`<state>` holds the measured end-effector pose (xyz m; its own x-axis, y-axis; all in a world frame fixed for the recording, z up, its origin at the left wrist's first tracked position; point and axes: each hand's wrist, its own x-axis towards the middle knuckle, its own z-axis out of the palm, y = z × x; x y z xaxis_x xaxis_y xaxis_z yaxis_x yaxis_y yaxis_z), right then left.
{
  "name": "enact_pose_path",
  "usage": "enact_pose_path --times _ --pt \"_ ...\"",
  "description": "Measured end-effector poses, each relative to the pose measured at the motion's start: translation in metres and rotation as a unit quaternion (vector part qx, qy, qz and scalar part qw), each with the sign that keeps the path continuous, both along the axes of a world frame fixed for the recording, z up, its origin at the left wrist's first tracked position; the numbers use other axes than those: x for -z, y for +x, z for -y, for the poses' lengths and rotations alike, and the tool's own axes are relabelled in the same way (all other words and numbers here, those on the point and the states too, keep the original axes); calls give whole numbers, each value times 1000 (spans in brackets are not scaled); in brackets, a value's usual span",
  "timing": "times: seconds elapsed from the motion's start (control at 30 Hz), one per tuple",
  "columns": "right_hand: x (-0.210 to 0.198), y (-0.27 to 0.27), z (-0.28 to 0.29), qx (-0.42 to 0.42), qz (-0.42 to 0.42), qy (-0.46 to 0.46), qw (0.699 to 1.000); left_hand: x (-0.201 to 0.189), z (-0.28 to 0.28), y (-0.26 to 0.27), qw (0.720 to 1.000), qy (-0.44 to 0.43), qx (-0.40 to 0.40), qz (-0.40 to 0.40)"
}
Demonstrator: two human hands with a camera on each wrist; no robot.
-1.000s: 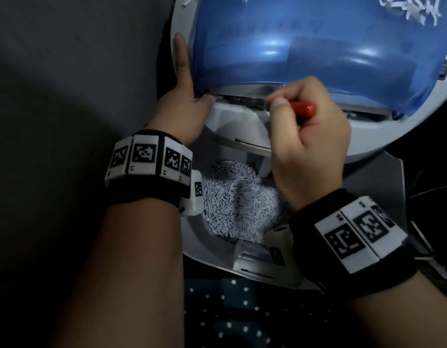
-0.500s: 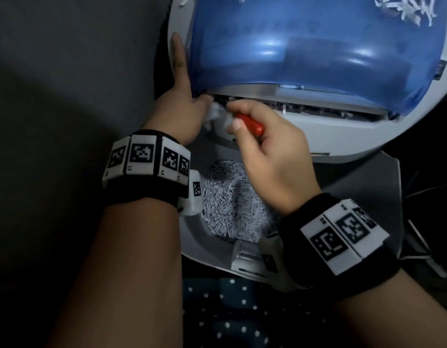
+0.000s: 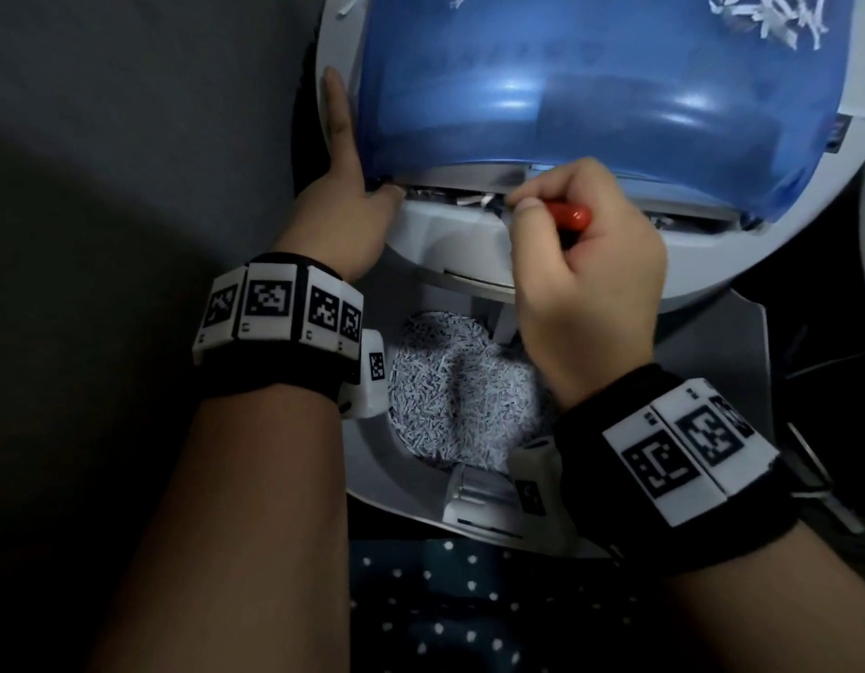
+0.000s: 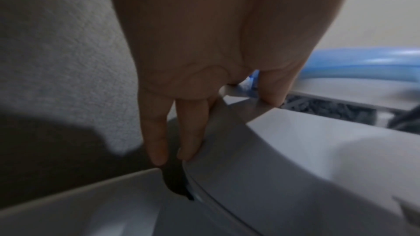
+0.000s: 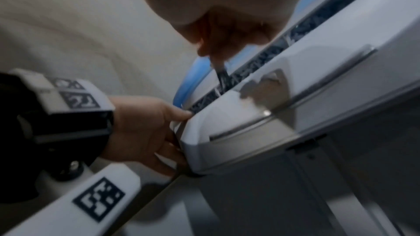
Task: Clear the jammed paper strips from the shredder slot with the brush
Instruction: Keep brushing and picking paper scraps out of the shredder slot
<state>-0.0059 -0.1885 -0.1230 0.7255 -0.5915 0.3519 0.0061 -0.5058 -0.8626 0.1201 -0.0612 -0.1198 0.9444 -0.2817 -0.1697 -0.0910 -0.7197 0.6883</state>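
Gripped in the curled right hand (image 3: 585,284), the glossy red brush (image 3: 568,217) is half hidden, bristles blurred in the slot (image 5: 229,78); the shredder (image 3: 449,240) is steadied by the flat left hand (image 3: 343,206).

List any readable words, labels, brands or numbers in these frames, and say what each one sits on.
No readable text in any view.
Black-and-white square marker codes on the left wristband and right wristband: patterns only, no letters or digits.
Faint embossed row of symbols on the translucent blue shredder cover: too dim to read.
Small dark label at the white shredder body's right edge: too small and blurred.
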Motion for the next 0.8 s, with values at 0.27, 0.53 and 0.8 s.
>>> enact_pose_path --times 0.27,0.53,0.8 --pt "7 2 -6 -62 -63 -2 996 -4 1 -3 1000 1 1 -3" --pt "-4 -5 0 -23 -21 8 999 -3 3 -4 1000 9 -4 -2" --pt "-19 -25 40 101 23 -21 994 -1 5 -4 1000 20 -10 6"
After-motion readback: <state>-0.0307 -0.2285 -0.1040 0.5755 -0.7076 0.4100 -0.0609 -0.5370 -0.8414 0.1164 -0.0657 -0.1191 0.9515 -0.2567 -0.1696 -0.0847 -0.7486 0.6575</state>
